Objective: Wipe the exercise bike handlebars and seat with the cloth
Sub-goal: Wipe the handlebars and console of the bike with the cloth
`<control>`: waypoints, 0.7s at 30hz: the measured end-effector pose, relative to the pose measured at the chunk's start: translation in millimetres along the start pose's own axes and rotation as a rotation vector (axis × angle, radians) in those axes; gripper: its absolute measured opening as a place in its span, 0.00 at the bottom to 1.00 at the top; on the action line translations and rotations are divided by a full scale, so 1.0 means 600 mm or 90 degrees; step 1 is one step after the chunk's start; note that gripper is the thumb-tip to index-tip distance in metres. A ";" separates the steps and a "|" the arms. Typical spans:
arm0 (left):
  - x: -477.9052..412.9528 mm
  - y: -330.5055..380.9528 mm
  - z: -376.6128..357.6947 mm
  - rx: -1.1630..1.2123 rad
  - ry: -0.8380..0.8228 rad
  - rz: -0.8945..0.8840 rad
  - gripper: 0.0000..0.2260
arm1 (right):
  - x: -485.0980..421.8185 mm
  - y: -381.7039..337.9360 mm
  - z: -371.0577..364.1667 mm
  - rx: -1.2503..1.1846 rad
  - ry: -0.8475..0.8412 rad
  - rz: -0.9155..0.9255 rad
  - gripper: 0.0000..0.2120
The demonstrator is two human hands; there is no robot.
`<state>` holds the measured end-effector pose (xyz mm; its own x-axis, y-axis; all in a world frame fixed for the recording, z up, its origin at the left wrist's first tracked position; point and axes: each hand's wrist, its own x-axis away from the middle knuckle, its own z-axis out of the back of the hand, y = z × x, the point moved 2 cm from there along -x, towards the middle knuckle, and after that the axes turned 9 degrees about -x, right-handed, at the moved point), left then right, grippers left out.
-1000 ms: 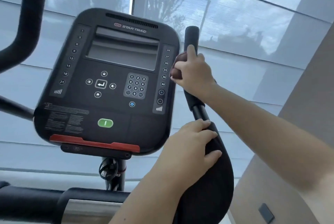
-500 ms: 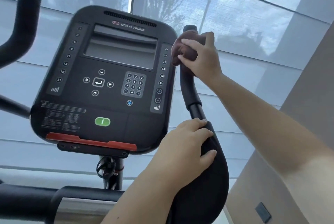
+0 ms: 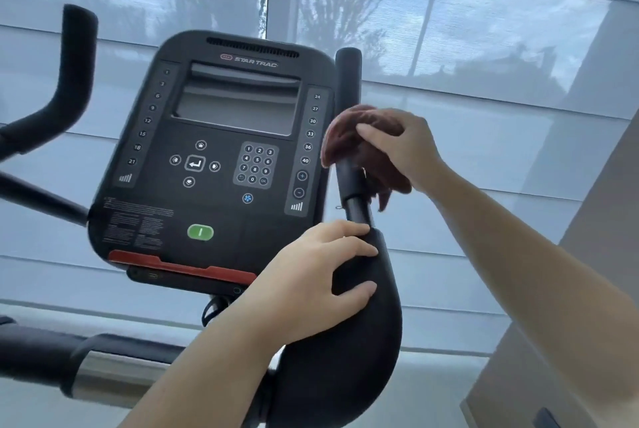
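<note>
Right hand (image 3: 408, 147): grip closed around the cloth (image 3: 349, 137), fingers curled over the top of the bundle, cloth wrapped about the right handlebar post (image 3: 349, 81) roughly midway up its padded upright section. Left hand (image 3: 311, 282): grip partly closed, fingers spread and pressed onto the wide padded elbow rest (image 3: 363, 341) below the cloth, steadying the bar; no object held.

Cloth: reddish-brown, soft, limp, light. Loose corner hanging below the hand, beside the post. Conforms to a round bar when squeezed; likely to bunch or slip off if held loosely. Best taken in the palm with the bulk of the fabric between fingers and bar, loose end tucked in.

Handlebar post: rigid, padded surface, probably slightly grippy, so moderate squeeze and sliding strokes along its length are judged sufficient. Top end of the post above the cloth uncovered.

Console (image 3: 221, 158): just left of the post, touch keys near the cloth; accidental key presses possible.

Left handlebar (image 3: 76, 64): far left of the console, untouched at present. Seat: not in view.
</note>
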<state>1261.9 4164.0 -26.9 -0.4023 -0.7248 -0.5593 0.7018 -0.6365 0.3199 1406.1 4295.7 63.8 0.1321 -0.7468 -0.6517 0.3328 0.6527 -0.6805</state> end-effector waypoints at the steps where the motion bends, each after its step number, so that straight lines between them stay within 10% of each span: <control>1: 0.000 0.000 0.000 0.006 -0.002 0.003 0.15 | -0.020 0.006 -0.005 -0.046 0.065 -0.013 0.03; 21: 0.000 0.039 0.008 -0.132 0.012 0.063 0.13 | 0.155 0.044 0.029 -0.282 -0.087 -0.139 0.03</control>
<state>1275.4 4147.5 -15.7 -0.3159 -0.7741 -0.5486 0.8437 -0.4937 0.2109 1443.1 4241.3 -8.9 0.2341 -0.8626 -0.4484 -0.0577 0.4481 -0.8921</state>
